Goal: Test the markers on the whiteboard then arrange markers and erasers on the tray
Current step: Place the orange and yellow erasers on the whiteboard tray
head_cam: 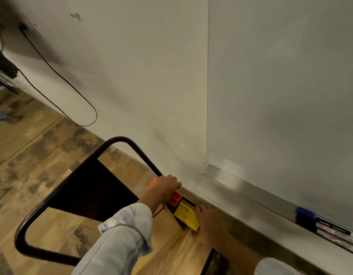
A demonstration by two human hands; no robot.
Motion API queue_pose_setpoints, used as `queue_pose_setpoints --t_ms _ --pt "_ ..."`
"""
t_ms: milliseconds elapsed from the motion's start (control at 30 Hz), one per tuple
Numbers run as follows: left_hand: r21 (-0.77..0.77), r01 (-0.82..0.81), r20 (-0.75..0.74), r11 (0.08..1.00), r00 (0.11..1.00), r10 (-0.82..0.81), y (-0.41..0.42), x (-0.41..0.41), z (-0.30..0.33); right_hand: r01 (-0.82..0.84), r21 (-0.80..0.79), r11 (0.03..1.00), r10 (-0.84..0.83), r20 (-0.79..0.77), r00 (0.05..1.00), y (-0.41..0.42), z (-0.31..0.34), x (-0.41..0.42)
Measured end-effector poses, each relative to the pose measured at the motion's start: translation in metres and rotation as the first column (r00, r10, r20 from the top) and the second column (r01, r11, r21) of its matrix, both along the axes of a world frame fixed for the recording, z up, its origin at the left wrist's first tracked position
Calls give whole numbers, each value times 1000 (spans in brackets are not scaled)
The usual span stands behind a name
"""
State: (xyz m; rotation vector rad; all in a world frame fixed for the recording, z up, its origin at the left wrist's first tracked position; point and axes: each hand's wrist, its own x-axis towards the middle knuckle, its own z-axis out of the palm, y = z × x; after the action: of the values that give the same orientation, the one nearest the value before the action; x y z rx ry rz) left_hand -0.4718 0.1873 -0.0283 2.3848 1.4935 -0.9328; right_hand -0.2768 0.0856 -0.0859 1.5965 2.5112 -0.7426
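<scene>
My left hand [166, 187] grips an orange eraser [175, 198] low down by the wall, just left of the whiteboard [281, 86]. Right beside it lies a yellow eraser [186, 215], and my right hand [210, 223] holds its right edge, fingers curled over it. Both erasers sit close together over a wooden surface [183, 247]. The whiteboard's metal tray [241, 185] runs down to the right. On the tray's right part lie a blue-topped eraser [305, 216] and several markers [336, 234] with black and white barrels.
A chair with a black tube frame [120, 138] and dark backrest [92, 187] stands between me and the wall. A black cable [72, 86] hangs in a loop on the wall at the left. The floor [32, 155] is patterned wood. A white rounded object [275, 266] sits at the bottom right.
</scene>
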Motion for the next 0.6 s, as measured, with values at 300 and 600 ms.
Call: queue_pose_setpoints --t_ms 300,600 --pt "-50 115 -39 992 992 -117 2 4 -16 -29 -61 998 30 11 999 7 -4 7" --pt "-19 274 132 961 954 -270 12 56 22 -65 -24 998 62 -84 994 -2 27 61"
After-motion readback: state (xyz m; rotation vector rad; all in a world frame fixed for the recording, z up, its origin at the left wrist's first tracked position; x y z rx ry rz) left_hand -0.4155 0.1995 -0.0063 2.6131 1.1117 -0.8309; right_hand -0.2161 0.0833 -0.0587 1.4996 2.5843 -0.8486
